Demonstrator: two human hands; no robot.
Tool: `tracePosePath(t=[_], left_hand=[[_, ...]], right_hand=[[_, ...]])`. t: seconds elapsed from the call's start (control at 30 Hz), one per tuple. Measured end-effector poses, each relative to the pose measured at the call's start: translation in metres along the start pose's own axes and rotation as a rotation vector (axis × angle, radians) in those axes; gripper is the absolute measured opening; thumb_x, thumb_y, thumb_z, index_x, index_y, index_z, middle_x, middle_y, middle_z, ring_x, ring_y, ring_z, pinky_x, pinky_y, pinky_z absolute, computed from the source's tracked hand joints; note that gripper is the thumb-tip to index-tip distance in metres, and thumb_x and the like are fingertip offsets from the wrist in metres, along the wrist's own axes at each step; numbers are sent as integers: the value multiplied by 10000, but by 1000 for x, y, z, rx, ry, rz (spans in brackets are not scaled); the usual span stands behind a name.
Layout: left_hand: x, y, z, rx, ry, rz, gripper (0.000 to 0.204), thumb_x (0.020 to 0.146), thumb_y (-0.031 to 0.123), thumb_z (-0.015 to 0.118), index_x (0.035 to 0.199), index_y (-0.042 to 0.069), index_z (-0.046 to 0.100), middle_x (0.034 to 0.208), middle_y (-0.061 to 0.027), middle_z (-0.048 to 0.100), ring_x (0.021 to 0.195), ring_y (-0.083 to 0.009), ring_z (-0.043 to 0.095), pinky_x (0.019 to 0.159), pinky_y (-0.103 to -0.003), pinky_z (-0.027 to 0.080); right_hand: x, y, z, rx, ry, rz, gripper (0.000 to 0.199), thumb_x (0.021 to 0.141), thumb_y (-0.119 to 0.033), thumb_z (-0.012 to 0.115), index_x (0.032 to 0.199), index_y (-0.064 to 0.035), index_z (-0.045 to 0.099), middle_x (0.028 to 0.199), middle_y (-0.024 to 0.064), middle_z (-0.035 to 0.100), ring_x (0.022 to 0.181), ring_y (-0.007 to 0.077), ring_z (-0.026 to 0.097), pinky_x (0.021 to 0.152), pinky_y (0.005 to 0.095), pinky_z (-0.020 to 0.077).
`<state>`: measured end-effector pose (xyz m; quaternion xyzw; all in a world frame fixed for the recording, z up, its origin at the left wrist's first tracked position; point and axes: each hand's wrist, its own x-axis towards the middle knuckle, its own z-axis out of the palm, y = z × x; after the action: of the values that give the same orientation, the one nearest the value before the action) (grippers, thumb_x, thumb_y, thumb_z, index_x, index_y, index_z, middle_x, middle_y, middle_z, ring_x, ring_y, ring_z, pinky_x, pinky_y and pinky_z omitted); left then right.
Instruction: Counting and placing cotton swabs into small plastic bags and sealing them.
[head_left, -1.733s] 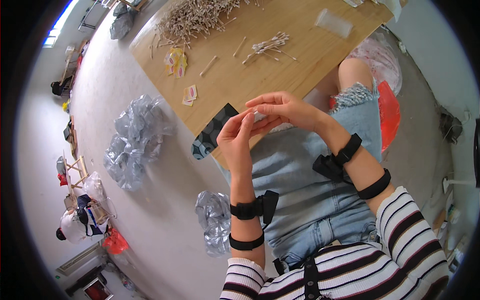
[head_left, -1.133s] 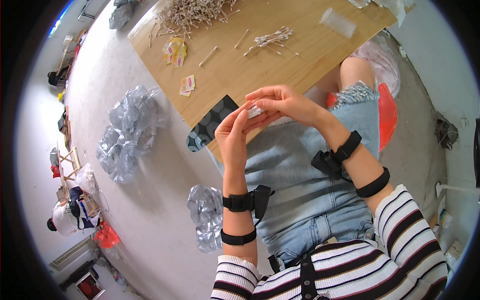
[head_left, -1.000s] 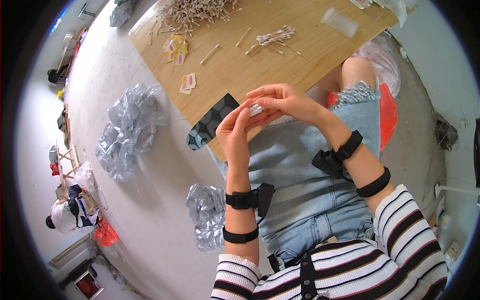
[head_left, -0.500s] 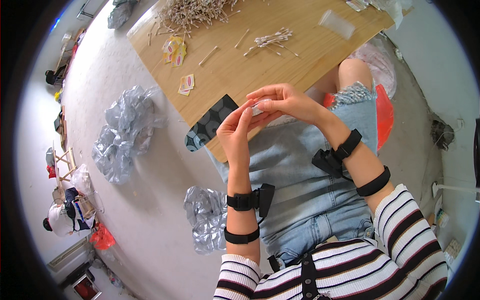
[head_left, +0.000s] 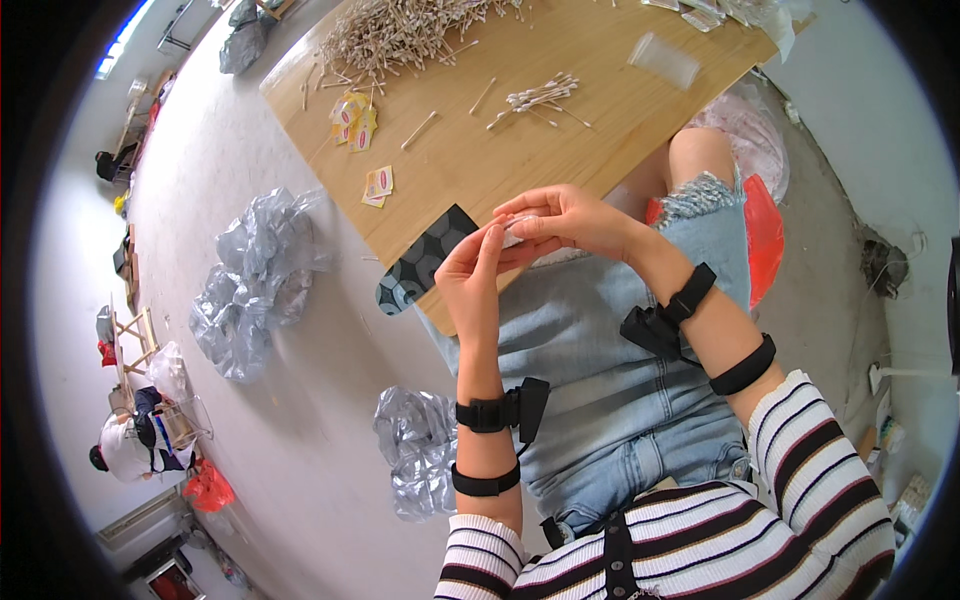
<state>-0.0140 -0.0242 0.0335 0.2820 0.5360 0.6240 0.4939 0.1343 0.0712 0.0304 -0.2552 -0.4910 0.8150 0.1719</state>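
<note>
My left hand [head_left: 474,272] and my right hand [head_left: 575,222] meet at the table's near edge. Between their fingertips is a small whitish, partly see-through thing [head_left: 514,232]; the fingers cover most of it, so its kind is unclear. Both hands are closed on it, the right thumb lying over its top. Beside the left hand, a dark patterned flat piece [head_left: 430,255] covers the table corner. Beyond the hands lie a loose bunch of cotton swabs [head_left: 543,95] and two single swabs. Small yellow-and-white printed cards [head_left: 378,183] rest left of them.
A large heap of cotton swabs [head_left: 400,42] covers the far side of the wooden table [head_left: 450,150]. More yellow cards [head_left: 353,120] and a clear plastic container [head_left: 664,61] lie there. Crumpled grey plastic bags [head_left: 250,285] are on the floor. Another person [head_left: 130,447] is far left.
The view has shifted slightly, so the table and floor things appear a little lower. Both hands stay together on the small whitish thing, with only slight finger movement.
</note>
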Motion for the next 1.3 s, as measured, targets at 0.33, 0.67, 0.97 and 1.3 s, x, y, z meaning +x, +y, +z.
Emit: tracePosePath(t=[0.33, 0.67, 0.97, 1.3], left_hand=[[-1, 1, -4, 123, -82, 230, 205, 900, 54, 674, 1090, -20, 695, 937, -69, 700, 689, -74, 619, 637, -193, 510], [11, -9, -14, 172, -74, 228, 190, 876, 0, 682, 1064, -11, 705, 971, -75, 701, 753, -76, 625, 620, -201, 516], [6, -3, -5, 227, 34, 320, 139, 887, 11, 673, 1016, 5, 725, 994, -67, 696, 814, -82, 627, 642, -201, 525], [1, -3, -4, 334, 35, 327, 134, 888, 20, 675, 1012, -3, 721, 947, -52, 678, 772, -73, 619, 645, -206, 526]], right_hand=[[3, 3, -2, 145, -79, 0, 658, 969, -499, 507, 1307, 65, 481, 1186, 180, 614, 1044, 249, 663, 938, 371, 545], [1, 6, 9, 0, 57, -235, 295, 926, -128, 638, 1208, -43, 611, 1133, 111, 659, 957, 173, 675, 835, 292, 572], [3, 7, 19, -134, 328, -354, 89, 905, -61, 652, 975, -19, 687, 989, 54, 704, 781, 76, 645, 682, 210, 526], [-1, 11, 23, -257, 402, -380, 88, 898, -100, 669, 933, -24, 693, 796, 14, 683, 702, 44, 611, 606, 194, 475]])
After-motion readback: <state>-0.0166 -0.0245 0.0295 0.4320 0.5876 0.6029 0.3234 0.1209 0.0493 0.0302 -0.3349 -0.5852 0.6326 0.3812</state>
